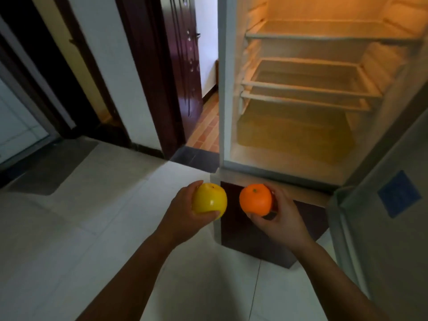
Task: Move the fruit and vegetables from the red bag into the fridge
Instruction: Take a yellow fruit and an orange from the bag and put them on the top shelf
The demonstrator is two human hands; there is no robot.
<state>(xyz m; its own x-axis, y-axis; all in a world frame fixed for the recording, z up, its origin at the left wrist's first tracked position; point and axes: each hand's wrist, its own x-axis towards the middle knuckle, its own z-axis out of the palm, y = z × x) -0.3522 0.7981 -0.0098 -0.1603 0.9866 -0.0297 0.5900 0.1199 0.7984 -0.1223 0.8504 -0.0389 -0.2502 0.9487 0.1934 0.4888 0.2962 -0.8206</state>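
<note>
Left hand grasps apple, right hand grasps orange; both raised toward open fridge, ready for shelving

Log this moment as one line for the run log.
left hand: holds yellow fruit | right hand: holds orange | fridge: open, shelves bare | bag: out of view

A home is shown. An open fridge is set on a tiled floor beside a dark wooden door.
</note>
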